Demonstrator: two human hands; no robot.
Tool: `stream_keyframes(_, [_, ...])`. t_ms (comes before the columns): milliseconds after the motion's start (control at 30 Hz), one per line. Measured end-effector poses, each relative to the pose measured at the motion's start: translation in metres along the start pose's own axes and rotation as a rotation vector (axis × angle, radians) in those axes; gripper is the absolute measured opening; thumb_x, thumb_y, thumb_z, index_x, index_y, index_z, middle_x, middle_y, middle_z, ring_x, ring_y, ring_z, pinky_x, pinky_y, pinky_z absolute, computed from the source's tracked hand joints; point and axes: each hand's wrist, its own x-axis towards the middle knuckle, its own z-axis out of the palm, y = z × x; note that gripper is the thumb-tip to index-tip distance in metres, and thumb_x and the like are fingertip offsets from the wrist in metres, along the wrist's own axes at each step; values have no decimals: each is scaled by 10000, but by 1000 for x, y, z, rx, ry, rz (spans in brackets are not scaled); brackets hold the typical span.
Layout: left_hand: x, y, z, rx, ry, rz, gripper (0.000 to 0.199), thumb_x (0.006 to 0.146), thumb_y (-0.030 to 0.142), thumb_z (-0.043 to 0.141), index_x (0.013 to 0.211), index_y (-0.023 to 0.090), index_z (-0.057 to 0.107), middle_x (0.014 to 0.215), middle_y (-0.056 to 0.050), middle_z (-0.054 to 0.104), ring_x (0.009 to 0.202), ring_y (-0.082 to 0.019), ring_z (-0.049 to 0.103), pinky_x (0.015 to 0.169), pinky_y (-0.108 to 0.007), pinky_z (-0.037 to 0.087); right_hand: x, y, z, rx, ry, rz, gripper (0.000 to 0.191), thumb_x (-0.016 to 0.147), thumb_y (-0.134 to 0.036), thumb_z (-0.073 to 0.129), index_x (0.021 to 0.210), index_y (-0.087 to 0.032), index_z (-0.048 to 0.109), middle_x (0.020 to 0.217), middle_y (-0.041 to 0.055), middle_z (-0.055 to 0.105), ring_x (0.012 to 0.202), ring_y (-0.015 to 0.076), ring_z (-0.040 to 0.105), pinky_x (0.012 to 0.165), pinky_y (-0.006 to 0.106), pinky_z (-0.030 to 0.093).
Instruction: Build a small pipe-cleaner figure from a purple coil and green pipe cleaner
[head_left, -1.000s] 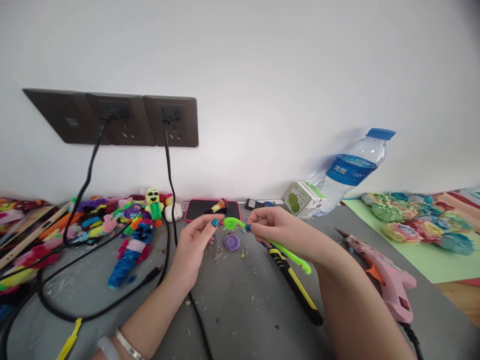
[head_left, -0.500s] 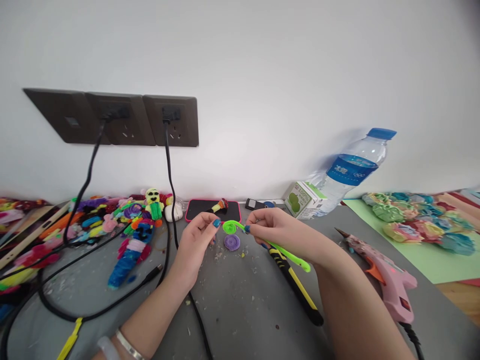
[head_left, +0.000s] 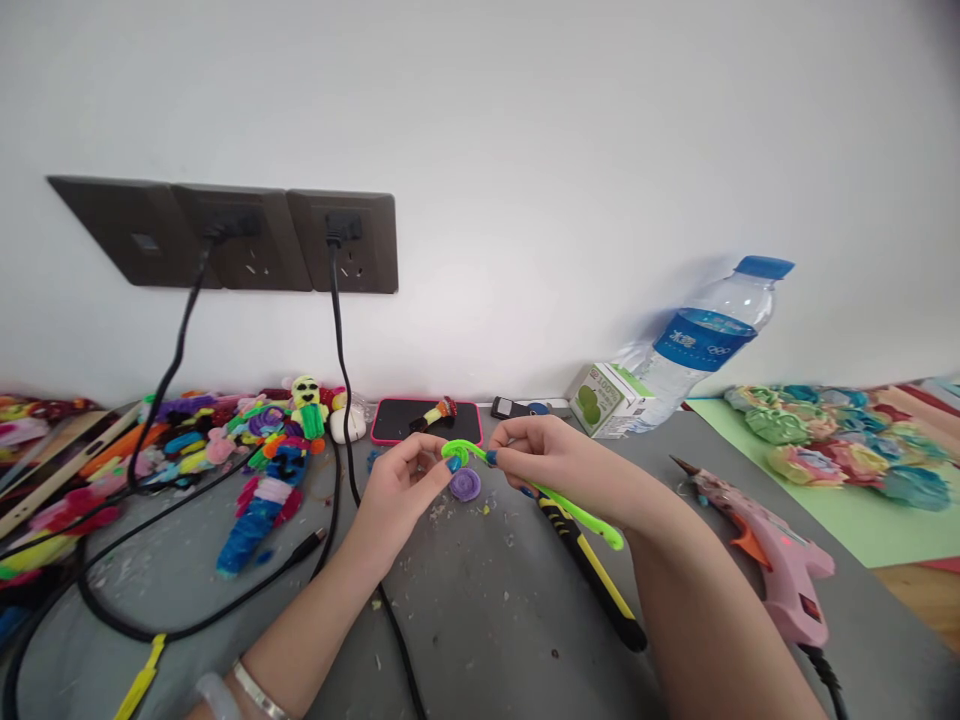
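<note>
Between my hands is a bright green pipe cleaner (head_left: 577, 511), one end wound into a flat spiral. My left hand (head_left: 405, 490) pinches that coiled end between thumb and fingers. Closed on the strand just right of the coil is my right hand (head_left: 551, 455), and the loose tail runs out below it toward the wrist. A coiled purple disc (head_left: 465, 485) lies on the grey table (head_left: 480, 620) right under the green coil. Below my right hand rests a yellow and black handled tool (head_left: 592, 575); its front end is hidden.
Behind my hands lie a pink-edged phone (head_left: 390, 420) and a small box (head_left: 604, 400). A bottle (head_left: 705, 335) leans on the wall. At right are a pink glue gun (head_left: 787, 570) and paper flowers (head_left: 847, 445). Black cables (head_left: 337, 340) and fuzzy figures (head_left: 274, 500) fill the left.
My left hand has moved slightly right, and its thumb and fingers now grip the green coil they were apart from. My right hand stays nearly still, still holding the strand.
</note>
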Motion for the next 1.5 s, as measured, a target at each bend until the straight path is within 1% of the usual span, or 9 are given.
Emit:
stream_keyframes(167, [0, -1, 0, -4, -23, 1, 240, 811, 394, 650, 914, 184, 704, 747, -11, 555, 692, -142, 474, 597, -225, 367, 0, -4, 2, 9, 12, 0, 161, 818, -324, 527, 771, -174, 560, 572, -34, 504, 485, 82, 338, 469, 225, 236])
stream_keyframes(333, [1, -3, 0, -52, 9, -4, 242, 782, 401, 680, 862, 175, 714, 783, -32, 611, 715, -151, 516, 610, -227, 405, 5, -2, 6, 11, -7, 0, 135, 801, -313, 545, 764, -183, 538, 568, -35, 532, 475, 82, 355, 463, 222, 246])
stream_keyframes(433, [1, -5, 0, -65, 31, -2, 238, 771, 394, 690, 838, 168, 717, 778, -39, 624, 715, -156, 531, 613, -232, 422, 9, 3, 8, 14, -32, -9, 146, 801, -322, 545, 745, -189, 524, 558, -31, 545, 478, 93, 396, 462, 221, 273])
stream_keyframes(533, [1, -5, 0, -87, 31, -2, 239, 769, 383, 696, 869, 168, 730, 787, -43, 645, 719, -157, 543, 622, -235, 430, 12, 5, 11, 26, -41, -13, 143, 801, -313, 546, 733, -188, 529, 553, -29, 551, 498, 101, 440, 474, 219, 308])
stream_keyframes(800, [2, -3, 1, -125, 40, 1, 237, 769, 381, 706, 876, 174, 747, 760, -39, 649, 707, -154, 547, 621, -235, 430, 18, 7, 17, 89, -80, -35, 120, 793, -271, 557, 714, -191, 516, 529, -38, 557, 486, 101, 468, 499, 230, 353])
stream_keyframes(933, [2, -2, 1, -120, 56, -2, 259, 751, 394, 717, 868, 165, 751, 743, -43, 644, 688, -154, 539, 603, -234, 426, 22, 11, 19, 143, -96, -44, 112, 787, -265, 572, 730, -191, 509, 534, -35, 574, 483, 104, 480, 487, 230, 351])
stream_keyframes(1067, [2, -1, 2, -122, 69, 0, 253, 740, 388, 723, 853, 164, 751, 723, -42, 638, 684, -156, 544, 595, -233, 427, 23, 11, 20, 156, -125, -85, 113, 806, -268, 569, 748, -186, 517, 561, -25, 586, 504, 109, 500, 501, 231, 367])
stream_keyframes(1300, [2, -1, 2, -154, 66, 2, 225, 726, 378, 740, 822, 174, 748, 704, -21, 637, 672, -142, 536, 612, -233, 417, 22, 9, 20, 181, -137, -97, 114, 832, -256, 557, 755, -179, 525, 535, -42, 561, 486, 92, 472, 484, 215, 345])
stream_keyframes(1500, [2, -3, 2, -174, 65, -5, 204, 737, 363, 738, 827, 181, 749, 711, -13, 640, 672, -132, 525, 621, -229, 409, 21, 9, 19, 210, -149, -97, 170, 830, -319, 594, 756, -181, 530, 570, -34, 563, 499, 93, 479, 461, 207, 335])
